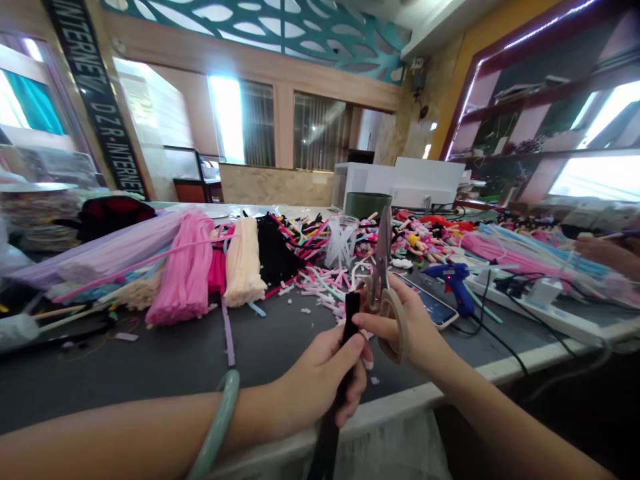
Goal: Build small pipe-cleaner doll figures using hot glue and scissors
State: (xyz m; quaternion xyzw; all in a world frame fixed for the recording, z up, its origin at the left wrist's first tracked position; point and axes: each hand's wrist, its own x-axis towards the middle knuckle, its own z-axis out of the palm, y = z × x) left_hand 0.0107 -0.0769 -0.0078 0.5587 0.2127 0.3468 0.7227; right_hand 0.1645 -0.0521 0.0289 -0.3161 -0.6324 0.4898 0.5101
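At the left of the dark grey worktable [125,380] lie thick bundles of lilac chenille stems [120,247], pink chenille stems [185,270] and cream chenille stems [244,261], with snipped coloured pieces scattered beyond them. Nearer the viewer, the person's left hand [320,377], a pale green bangle [217,427] on its wrist, is curled closed around a long black strip [351,327]. The strip rises just above the fingers and hangs down past the table edge [400,400]. Just beside it, the right hand [413,327] firmly holds beige-handled scissors [384,267], their blades upright and nearly closed. To the right lie a smartphone [431,300], a blue hot glue gun [456,288], black cords [505,340] and a white power strip [537,310]. A co-worker's hand [607,257] reaches in at the far right.

With the blades this close to the left fingers, a slip could nick them. The soft strip could slide in the grip and spoil a cut, and the trailing cords could snag the right forearm.
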